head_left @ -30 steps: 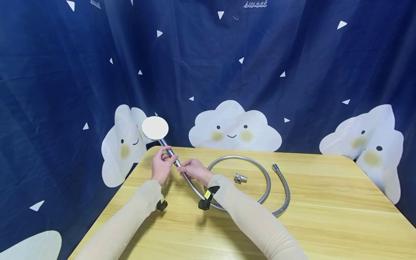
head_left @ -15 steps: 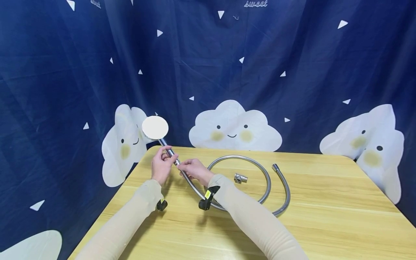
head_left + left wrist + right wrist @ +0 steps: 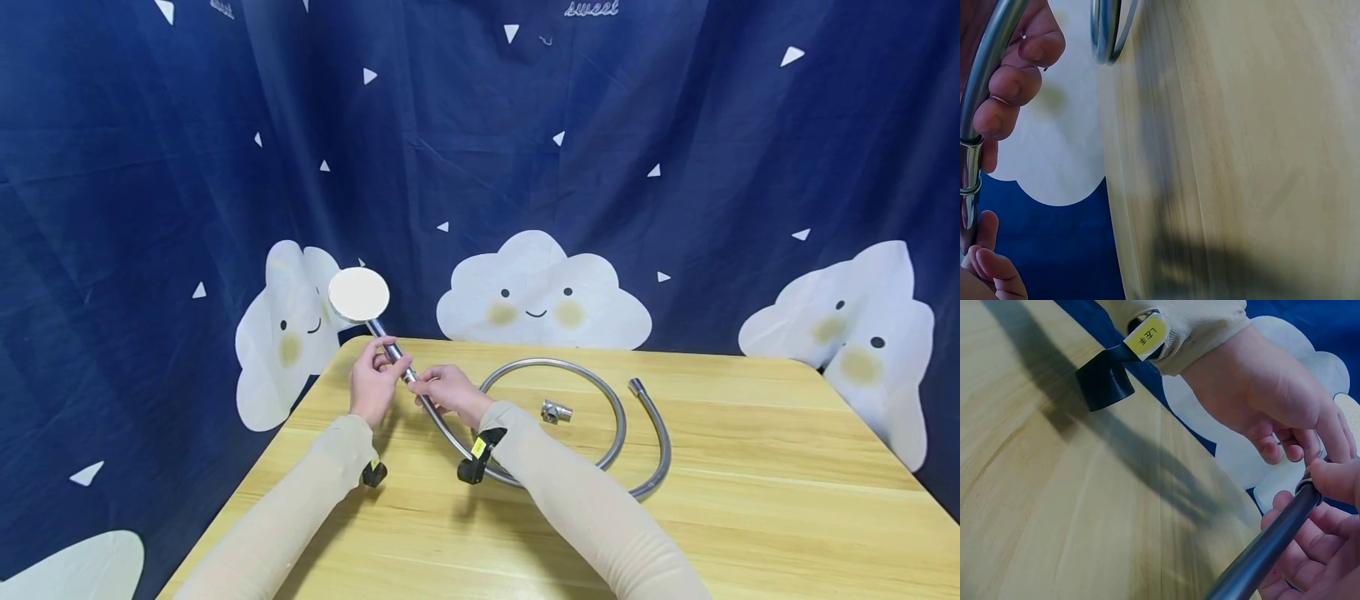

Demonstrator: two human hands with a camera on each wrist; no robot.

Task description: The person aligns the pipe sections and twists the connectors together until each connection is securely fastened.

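Note:
A handheld shower head [image 3: 358, 294], with a round white face and chrome handle, is held tilted above the far left of the table. My left hand [image 3: 373, 385] pinches its handle between thumb and fingers. Just below, my right hand [image 3: 452, 391] grips the end of a grey metal shower hose [image 3: 442, 427] where it meets the handle. In the left wrist view a chrome collar [image 3: 970, 164] shows between the two hands. The right wrist view has the hose [image 3: 1269, 547] lying across the right fingers, thumb on the joint.
The hose loops over the wooden table [image 3: 780, 467], its free end fitting [image 3: 636, 386] lying to the right. Inside the loop lies a small chrome valve fitting [image 3: 556, 412]. A blue curtain [image 3: 480, 125] with clouds hangs behind the table.
Both hands stay almost in place on the handle and hose. The right fingers shift very slightly at the joint; the table things have not moved.

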